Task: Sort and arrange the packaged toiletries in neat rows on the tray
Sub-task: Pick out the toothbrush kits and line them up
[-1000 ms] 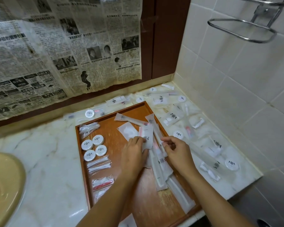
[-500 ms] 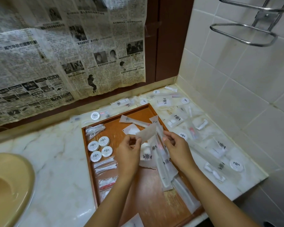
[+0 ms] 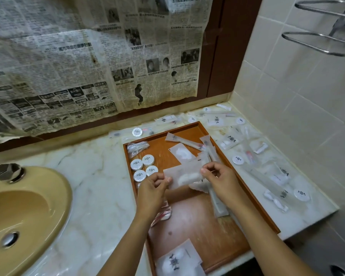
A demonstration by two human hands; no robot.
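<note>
A wooden tray (image 3: 195,128) lies on the marble counter. My left hand (image 3: 152,189) and my right hand (image 3: 219,180) hold one frosted flat packet (image 3: 184,175) between them, just above the tray's middle. Several round white tins (image 3: 144,165) sit in a block by the tray's left wall, with clear sachets (image 3: 137,147) behind them. Long frosted toothbrush packets (image 3: 184,141) lie slanted at the tray's back and under my right hand. Another flat packet (image 3: 180,259) lies at the tray's near edge.
Loose packets and round tins (image 3: 238,159) are scattered over the counter right of and behind the tray. A yellow sink (image 3: 26,214) is at the left. Newspaper (image 3: 88,62) covers the back wall. A metal rack (image 3: 319,39) hangs on the tiled right wall.
Both hands lifted a flat packet off the pile and now hold it stretched flat between them. The camera view shifted, bringing the sink further into view.
</note>
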